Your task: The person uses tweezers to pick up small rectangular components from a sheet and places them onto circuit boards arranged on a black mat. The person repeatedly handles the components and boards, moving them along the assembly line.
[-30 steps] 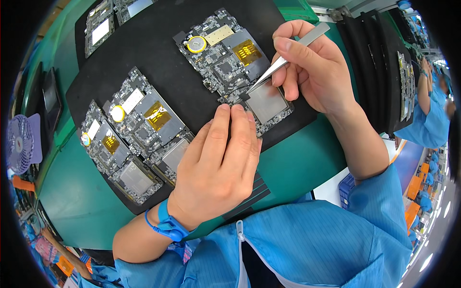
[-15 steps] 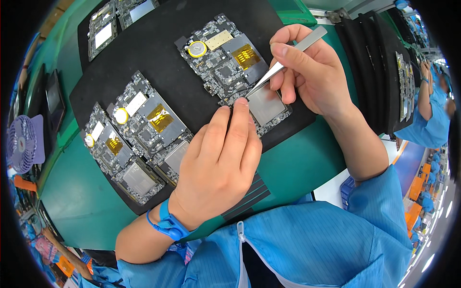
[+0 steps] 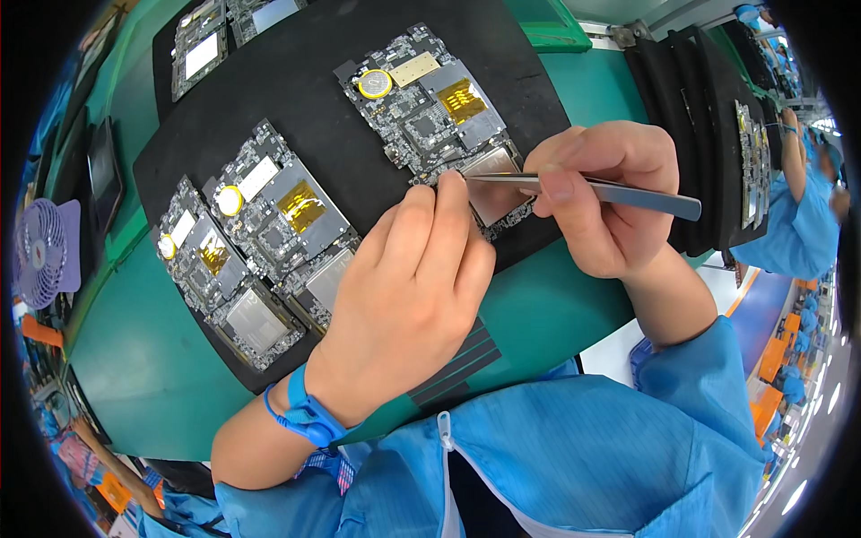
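Observation:
A circuit board with a yellow-rimmed coin cell and amber tape lies on the black mat. My left hand is at its lower left edge, index fingertip on the board by a silver metal shield; the thumb is hidden underneath. In my right hand are metal tweezers, pinched between thumb and fingers. They lie nearly level, points at the shield's upper left, close to my left index fingertip. Whether the points grip anything is too small to tell. The right hand partly covers the board's lower right.
Two similar boards lie on the mat to the left, with more boards at the far left. Black padded racks stand at the right. A purple fan sits beyond the green table. Other people work at the right.
My right hand has turned and come lower, swinging the tweezers from steeply slanted to nearly level. My left hand stays at the board's edge. The view has shifted slightly.

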Available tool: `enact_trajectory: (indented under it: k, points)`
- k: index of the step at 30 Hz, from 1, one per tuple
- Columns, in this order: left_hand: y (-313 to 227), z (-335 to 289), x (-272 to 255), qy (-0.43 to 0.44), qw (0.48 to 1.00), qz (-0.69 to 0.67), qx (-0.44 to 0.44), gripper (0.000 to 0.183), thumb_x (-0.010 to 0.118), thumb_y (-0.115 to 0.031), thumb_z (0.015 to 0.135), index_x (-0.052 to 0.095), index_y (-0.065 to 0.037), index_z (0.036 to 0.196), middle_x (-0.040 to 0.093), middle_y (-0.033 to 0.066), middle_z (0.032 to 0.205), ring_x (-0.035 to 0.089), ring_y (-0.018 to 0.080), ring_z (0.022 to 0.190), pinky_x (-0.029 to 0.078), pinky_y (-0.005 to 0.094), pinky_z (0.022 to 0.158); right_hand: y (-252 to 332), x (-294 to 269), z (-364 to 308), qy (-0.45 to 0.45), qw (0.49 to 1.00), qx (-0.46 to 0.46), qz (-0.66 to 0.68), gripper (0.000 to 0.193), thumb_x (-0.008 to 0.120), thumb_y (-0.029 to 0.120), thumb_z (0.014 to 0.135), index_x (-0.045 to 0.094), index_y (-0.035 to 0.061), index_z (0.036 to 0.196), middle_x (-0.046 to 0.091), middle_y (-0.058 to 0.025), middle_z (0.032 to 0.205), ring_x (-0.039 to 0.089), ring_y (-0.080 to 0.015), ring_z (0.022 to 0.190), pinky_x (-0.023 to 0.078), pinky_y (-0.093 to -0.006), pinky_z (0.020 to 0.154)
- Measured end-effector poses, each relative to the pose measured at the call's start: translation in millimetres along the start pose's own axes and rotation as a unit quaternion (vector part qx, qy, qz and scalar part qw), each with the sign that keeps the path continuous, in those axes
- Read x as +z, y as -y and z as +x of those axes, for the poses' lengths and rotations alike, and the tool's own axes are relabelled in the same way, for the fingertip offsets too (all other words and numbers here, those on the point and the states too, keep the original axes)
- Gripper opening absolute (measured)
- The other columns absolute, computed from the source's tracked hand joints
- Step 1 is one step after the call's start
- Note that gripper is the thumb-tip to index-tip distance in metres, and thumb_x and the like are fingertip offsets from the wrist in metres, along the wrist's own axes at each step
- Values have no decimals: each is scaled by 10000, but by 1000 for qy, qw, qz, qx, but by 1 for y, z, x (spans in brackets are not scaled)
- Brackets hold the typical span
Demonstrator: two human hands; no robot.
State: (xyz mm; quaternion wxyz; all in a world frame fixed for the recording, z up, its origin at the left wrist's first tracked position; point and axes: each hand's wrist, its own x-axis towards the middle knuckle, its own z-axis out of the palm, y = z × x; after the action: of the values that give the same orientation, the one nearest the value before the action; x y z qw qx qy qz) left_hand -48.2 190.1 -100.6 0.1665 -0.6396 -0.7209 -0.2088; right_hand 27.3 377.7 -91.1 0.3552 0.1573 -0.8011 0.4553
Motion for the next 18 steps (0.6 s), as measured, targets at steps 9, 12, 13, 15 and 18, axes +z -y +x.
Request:
enact_trajectory:
  k: [9,12,13,15,18]
  points:
    - [-10,-11,3,-15,998,65,21,266,598,-108,695,648,74,882,597,216,1033,581,372,996,543,361,781,-9,7,-8,39,999,13,-13,173,614,-48,837,514,-51,978,648,-96,819,643,-121,586,479,-220,482]
    - [-9,-9,2,-12,998,61,24,266,596,-109,695,647,71,884,596,213,1032,580,374,996,541,363,783,-9,7,-9,45,999,4,-27,172,617,-45,833,509,-47,967,652,-94,800,646,-132,578,482,-224,478]
    - [-9,-9,2,-15,998,58,23,267,595,-111,694,647,68,885,595,213,1032,578,373,1000,540,361,784,-9,6,-7,56,998,-9,-39,170,615,-47,831,508,-46,963,652,-97,800,646,-133,576,482,-224,476]
    - [-9,-10,1,-20,998,51,21,267,593,-113,693,646,64,886,593,213,1033,575,370,1008,538,357,787,-5,4,-4,73,996,-20,-49,172,604,-46,837,498,-42,972,649,-103,806,643,-132,574,480,-224,474]
    - [-9,-9,-1,-21,999,47,18,273,593,-114,684,648,56,891,592,206,1041,570,354,1021,531,341,774,6,1,-2,50,999,18,-1,181,573,-34,863,467,-33,1010,636,-111,818,629,-122,582,474,-220,473]
